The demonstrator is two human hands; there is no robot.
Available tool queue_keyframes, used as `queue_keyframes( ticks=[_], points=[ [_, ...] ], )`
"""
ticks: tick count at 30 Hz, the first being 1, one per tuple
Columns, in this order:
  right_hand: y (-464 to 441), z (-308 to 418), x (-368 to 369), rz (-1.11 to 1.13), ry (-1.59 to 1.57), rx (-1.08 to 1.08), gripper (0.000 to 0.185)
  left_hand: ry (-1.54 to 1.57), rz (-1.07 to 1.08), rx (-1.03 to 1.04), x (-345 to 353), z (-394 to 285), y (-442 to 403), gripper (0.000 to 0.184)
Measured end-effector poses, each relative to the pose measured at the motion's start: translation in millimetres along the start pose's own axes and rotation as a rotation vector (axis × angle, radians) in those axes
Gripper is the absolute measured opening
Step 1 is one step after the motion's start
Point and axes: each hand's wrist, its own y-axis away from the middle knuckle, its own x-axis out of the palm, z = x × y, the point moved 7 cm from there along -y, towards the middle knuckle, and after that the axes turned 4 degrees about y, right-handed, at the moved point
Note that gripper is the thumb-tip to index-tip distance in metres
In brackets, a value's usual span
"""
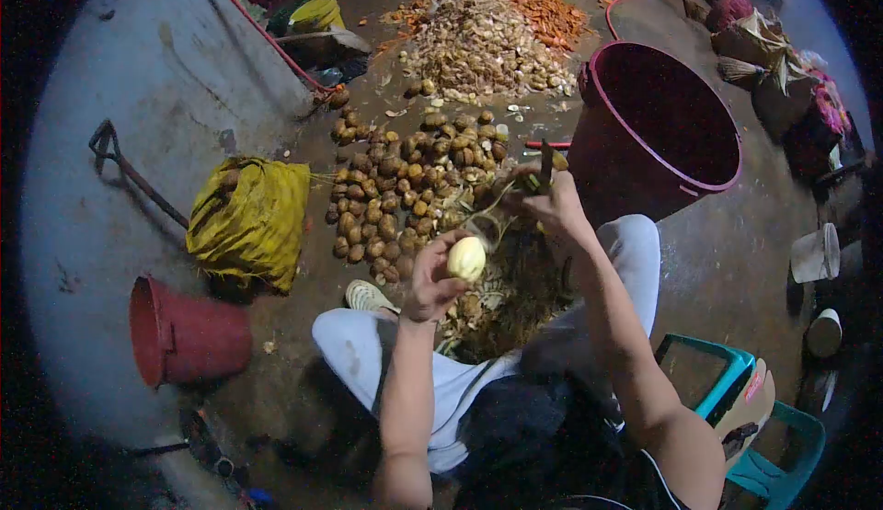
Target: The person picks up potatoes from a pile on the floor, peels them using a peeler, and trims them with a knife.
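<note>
My left hand has its fingers wrapped round a peeled, pale yellow oval vegetable. To its upper right, my right hand grips a knife, whose dark blade points up; the handle is hidden in the fingers. A thin strip of peel hangs between the two hands. Beyond them on the floor lies a spread of unpeeled brown round vegetables. Below my hands, between my legs, peelings have piled up on the floor.
A large dark red tub stands at the right. Farther back is a heap of pale pieces with orange pieces beside it. At the left are a yellow sack and a red bucket. A teal plastic chair is at my lower right.
</note>
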Motion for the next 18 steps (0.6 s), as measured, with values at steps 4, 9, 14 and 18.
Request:
queue_keyframes(
  ticks=[4, 9, 14, 18],
  points=[
    [4, 1, 6, 0.074, -0.260, 0.127, 0.035, 0.198, -0.003, -0.008, -1, 3, -4, 0.076],
    [5, 0, 9, 0.021, -0.143, 0.165, 0.035, 0.097, -0.126, 0.082, -13, 4, -2, 0.077],
    [4, 22, 10, 0.106, -0.256, 0.021, 0.026, 0.176, -0.070, 0.044, -7, 0, -3, 0.072],
    [7, 1, 14, 0.037, -0.292, 0.089, 0.032, 0.131, -0.189, 0.182, -17, 2, 8, 0.070]
  ],
)
